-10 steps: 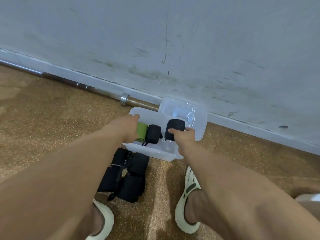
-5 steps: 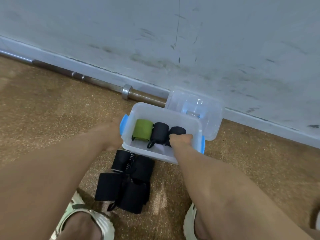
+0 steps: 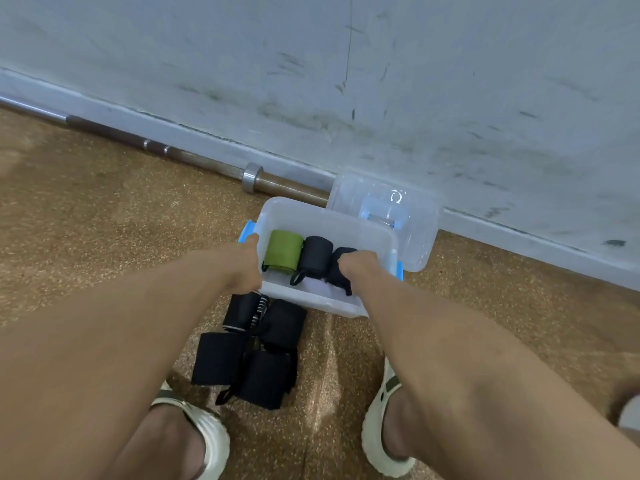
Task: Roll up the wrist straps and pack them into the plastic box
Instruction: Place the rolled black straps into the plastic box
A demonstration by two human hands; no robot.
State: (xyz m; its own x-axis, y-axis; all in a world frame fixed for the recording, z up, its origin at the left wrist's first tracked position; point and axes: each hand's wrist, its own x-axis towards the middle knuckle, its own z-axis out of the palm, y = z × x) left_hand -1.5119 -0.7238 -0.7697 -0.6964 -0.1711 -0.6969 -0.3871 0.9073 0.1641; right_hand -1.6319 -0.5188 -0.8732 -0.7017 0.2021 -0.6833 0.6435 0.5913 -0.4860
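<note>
Barbell (image 3: pixel 138 142) along wall base, far left. Left hand (image 3: pixel 244 261) on left rim of clear plastic box (image 3: pixel 311 301) by blue latch (image 3: pixel 246 230); finger curl hidden, grip state unclear. Four rolled black wrist straps (image 3: pixel 249 351) on cork floor just below box. Inside, left to right: green roll (image 3: pixel 282 251), black roll (image 3: pixel 314 254), black strap (image 3: pixel 337 277) clamped in right hand (image 3: pixel 358 266). Lid (image 3: pixel 384 214) leaning on wall behind.

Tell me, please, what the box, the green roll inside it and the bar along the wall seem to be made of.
The plastic box looks like translucent, glossy plastic, since the floor shows faintly through its wall. The green wrist strap looks like matte woven fabric, probably elastic. The barbell looks like metal, with a shiny steel collar and a duller, brownish sleeve.
</note>
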